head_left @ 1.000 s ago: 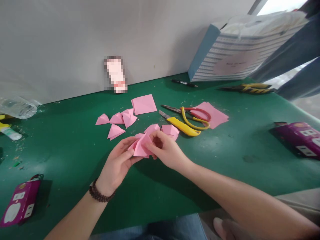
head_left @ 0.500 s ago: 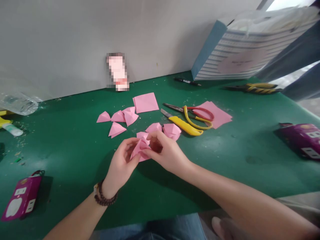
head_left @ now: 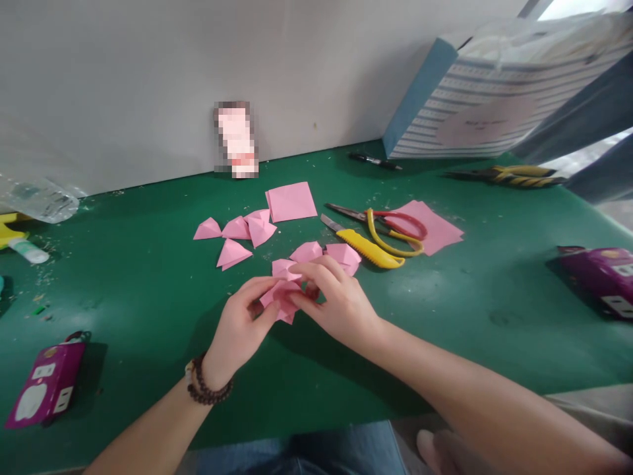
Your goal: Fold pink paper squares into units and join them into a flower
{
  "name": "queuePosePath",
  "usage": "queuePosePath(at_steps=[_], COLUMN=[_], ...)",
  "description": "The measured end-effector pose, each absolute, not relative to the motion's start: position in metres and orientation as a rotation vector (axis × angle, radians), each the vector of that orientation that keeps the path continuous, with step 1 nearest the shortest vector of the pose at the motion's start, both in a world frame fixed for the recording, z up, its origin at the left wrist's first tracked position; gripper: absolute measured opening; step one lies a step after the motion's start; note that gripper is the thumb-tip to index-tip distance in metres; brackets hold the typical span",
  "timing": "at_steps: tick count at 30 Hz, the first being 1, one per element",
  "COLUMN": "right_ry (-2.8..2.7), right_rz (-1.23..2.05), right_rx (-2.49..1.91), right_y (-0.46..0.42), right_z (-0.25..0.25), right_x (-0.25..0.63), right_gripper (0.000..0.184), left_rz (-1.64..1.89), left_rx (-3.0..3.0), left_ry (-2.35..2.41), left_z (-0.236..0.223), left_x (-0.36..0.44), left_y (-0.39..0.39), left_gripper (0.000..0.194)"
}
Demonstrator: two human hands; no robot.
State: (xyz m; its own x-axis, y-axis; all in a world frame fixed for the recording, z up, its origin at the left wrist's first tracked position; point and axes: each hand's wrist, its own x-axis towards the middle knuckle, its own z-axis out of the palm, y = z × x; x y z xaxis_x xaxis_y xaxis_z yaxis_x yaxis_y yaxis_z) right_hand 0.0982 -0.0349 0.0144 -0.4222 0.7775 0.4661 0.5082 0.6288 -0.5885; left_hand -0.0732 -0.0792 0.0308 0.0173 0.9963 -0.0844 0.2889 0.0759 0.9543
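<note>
Between my two hands is a folded piece of pink paper (head_left: 283, 301), held a little above the green table. My left hand (head_left: 242, 323) pinches its left side, thumb in front and fingers behind. On the other side, the thumb and fingers of my right hand (head_left: 341, 300) close on its right edge; some fingertips are hidden. Just behind my hands lie folded pink pieces (head_left: 306, 252), partly covered by my right fingers. More folded pink pieces (head_left: 234, 254) lie farther left, near a stack of pink paper squares (head_left: 291, 202).
A yellow utility knife (head_left: 368, 247) with its blade out lies beside scissors (head_left: 395, 231) on pink sheets (head_left: 440, 227). Behind are a pen (head_left: 374, 161), pliers (head_left: 514, 175), a striped paper bag (head_left: 475, 112) and a phone (head_left: 237, 138). Purple boxes (head_left: 47, 382) sit at both sides.
The pink paper in my hands has turned and its folds have spread, with a corner now pointing down. My right fingers have shifted slightly. The view has moved a little.
</note>
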Motion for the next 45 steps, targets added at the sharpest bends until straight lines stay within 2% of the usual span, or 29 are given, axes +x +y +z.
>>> queuePosePath(at_steps=[3,5,10,16,20,25,30,34,42,45], right_ry=[-2.098,-2.116,-2.123,-2.152,-2.173,-2.13,-2.017,-1.962,-1.952,-1.983], right_rz=[0.545,0.544,0.369,0.279,0.341,0.408,0.765,0.986,1.131,1.036], right_rx=[-1.002,-0.957,-0.748,-0.689,-0.683,-0.708,-0.926,-0.998,-1.037,-0.999], right_y=[-0.037,-0.037,-0.039,-0.044,-0.046,-0.048,-0.048,-0.046,-0.041,-0.041], right_z=[0.013,0.013,0.015,0.018,0.017,0.014,0.015,0.017,0.015,0.016], right_x=[0.096,0.097,0.097,0.095,0.095,0.092,0.087,0.086,0.087,0.087], right_gripper=[0.024,0.02,0.015,0.018,0.023,0.013,0.006,0.009,0.015,0.017], left_rz=[1.051,1.138,1.37,1.426,1.458,1.415,1.292,1.23,1.09,1.152], left_rx=[1.371,1.384,1.646,1.836,1.815,1.637,1.23,1.18,1.223,1.269], left_ry=[1.444,1.408,1.411,1.463,1.475,1.523,1.596,1.6,1.579,1.577], left_z=[0.027,0.023,0.017,0.016,0.017,0.021,0.025,0.024,0.019,0.018], left_x=[-0.071,-0.069,-0.065,-0.065,-0.064,-0.058,-0.052,-0.054,-0.06,-0.062], left_y=[-0.082,-0.085,-0.094,-0.097,-0.096,-0.094,-0.088,-0.085,-0.081,-0.082], left_gripper=[0.029,0.033,0.035,0.032,0.027,0.019,0.014,0.01,0.011,0.009])
